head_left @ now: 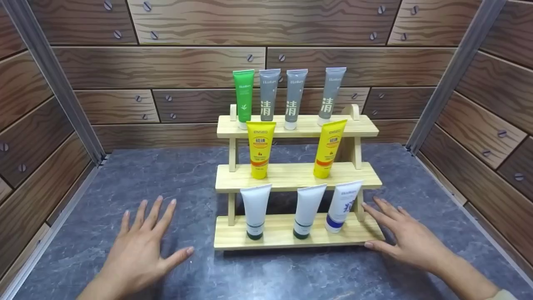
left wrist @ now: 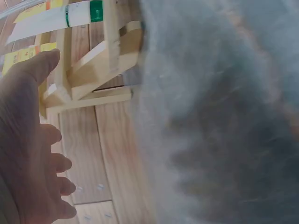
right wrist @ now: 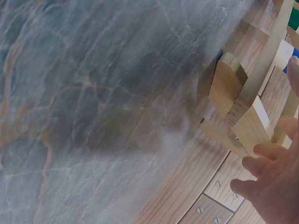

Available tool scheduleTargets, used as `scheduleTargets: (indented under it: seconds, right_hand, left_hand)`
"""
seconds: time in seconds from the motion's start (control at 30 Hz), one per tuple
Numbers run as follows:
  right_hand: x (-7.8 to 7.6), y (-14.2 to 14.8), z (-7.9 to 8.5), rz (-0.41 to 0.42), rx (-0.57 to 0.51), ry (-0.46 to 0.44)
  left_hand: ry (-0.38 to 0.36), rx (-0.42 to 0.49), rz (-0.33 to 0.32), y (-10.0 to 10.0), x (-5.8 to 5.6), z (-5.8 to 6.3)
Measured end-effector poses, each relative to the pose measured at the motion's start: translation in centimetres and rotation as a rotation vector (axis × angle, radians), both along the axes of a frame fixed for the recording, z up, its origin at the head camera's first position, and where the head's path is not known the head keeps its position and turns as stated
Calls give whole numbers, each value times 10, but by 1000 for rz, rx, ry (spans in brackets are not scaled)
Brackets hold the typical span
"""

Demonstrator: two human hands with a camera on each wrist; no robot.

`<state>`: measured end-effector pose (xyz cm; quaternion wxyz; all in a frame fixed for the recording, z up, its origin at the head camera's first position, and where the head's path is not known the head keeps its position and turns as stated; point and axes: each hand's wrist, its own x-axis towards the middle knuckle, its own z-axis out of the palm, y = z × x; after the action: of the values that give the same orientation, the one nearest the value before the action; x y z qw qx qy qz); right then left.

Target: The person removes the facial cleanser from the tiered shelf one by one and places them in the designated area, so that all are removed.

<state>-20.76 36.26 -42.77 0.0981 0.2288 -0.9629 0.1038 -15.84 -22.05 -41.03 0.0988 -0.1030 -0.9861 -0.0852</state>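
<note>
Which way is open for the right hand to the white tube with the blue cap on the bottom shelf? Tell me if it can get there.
Probably yes. The right hand lies open beside the rack, near the white tube with the blue cap, with nothing between them.

The rack (head_left: 297, 235) is pale yellowish wood with a fine straight grain. On its top step stand one bright green tube (head_left: 243, 98) and three grey tubes (head_left: 295, 98) with white caps, two of the grey ones carrying a large white character. The middle step holds two yellow tubes (head_left: 260, 149) with an orange band. The bottom step holds three white tubes (head_left: 255, 210): two with dark green caps, one with blue. The table (head_left: 166, 179) is dark grey-blue, veined like marble. The walls (head_left: 175, 62) are brown wood-grain panels
</note>
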Motion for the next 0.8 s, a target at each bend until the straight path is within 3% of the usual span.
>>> scheduleTargets:
  seconds: [0.23, 0.53, 0.8]
  right_hand:
    - [-1, -1, -1, 15, -26, -68]
    - [-8, -5, 0, 26, -53, -94]
    - [-18, -4, 1, 70, -99, -184]
  left_hand:
    - [66, 18, -73, 7, -20, 33]
    - [51, -24, -123, 22, -55, 85]
    - [68, -18, -165, 33, -80, 125]
